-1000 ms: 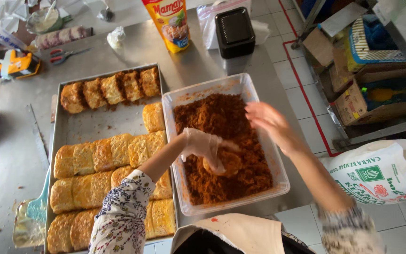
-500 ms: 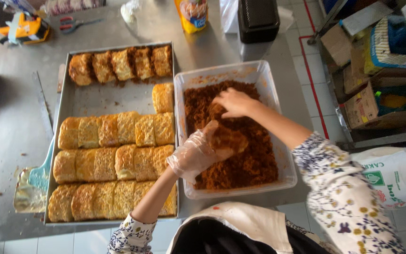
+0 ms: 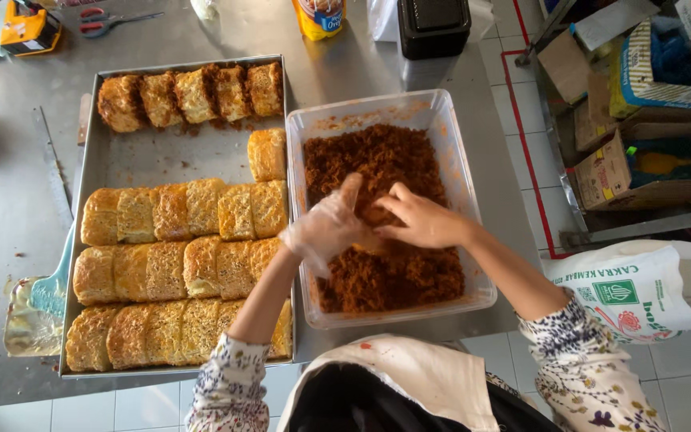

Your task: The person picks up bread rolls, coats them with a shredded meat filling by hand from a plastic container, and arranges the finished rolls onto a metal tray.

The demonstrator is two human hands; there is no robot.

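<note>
Where the steel bench (image 3: 9, 200) spreads under everything, a metal tray (image 3: 169, 156) lies on its left part, carrying rows of golden rolls (image 3: 177, 264), five of them coated brown along the far edge. Just right of the tray, touching it, stands a clear plastic tub (image 3: 457, 160) filled with brown floss (image 3: 377, 156). Both hands meet over the middle of the tub: the left hand (image 3: 328, 226), in a thin clear glove, and the bare right hand (image 3: 421, 220) are cupped together around a roll (image 3: 371, 218) pressed into the floss, mostly hidden by the fingers. A blue spatula (image 3: 53, 280) lies left of the tray, and scissors (image 3: 109, 16) rest at the far edge.
</note>
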